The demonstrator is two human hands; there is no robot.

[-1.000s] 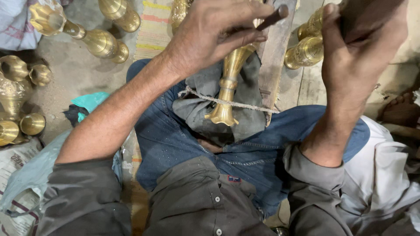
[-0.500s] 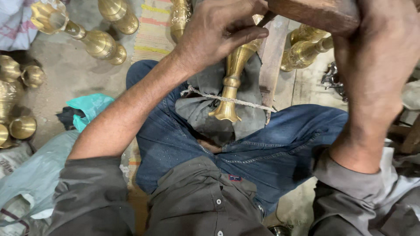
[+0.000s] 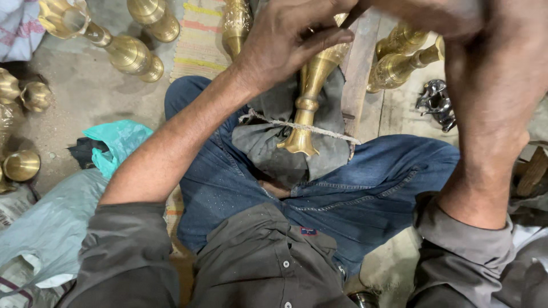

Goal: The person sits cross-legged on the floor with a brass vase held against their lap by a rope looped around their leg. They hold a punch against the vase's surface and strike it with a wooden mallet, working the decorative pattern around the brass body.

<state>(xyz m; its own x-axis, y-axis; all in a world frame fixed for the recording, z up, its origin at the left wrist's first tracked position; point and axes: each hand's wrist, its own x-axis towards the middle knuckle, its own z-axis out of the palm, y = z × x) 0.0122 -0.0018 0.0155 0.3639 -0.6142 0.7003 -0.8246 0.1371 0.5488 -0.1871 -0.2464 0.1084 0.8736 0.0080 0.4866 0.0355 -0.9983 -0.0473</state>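
Two bare hands work over a seated person's lap, seen from above. The left hand (image 3: 291, 40) is curled around the upper part of a brass vase (image 3: 311, 94), thumb pressed across its neck, fingers closed on it. The vase slants down from that hand toward the person's body, its flared foot resting on a grey cloth (image 3: 268, 142) spread between the crossed legs in blue jeans (image 3: 377, 188). A thin cord (image 3: 319, 128) runs across the cloth just above the vase's foot. The right hand (image 3: 456, 17) sits level with the left one, near the top edge, blurred; it seems closed around a dark handle, but the grip is not clear enough to tell. Beyond the right hand, more brass vases (image 3: 399, 60) lie on a wooden plank (image 3: 359, 74). Far out past the left forearm, other brass vases (image 3: 123, 51) lie on the dusty floor (image 3: 74, 102), with a green plastic bag (image 3: 117, 142) nearer the elbow.
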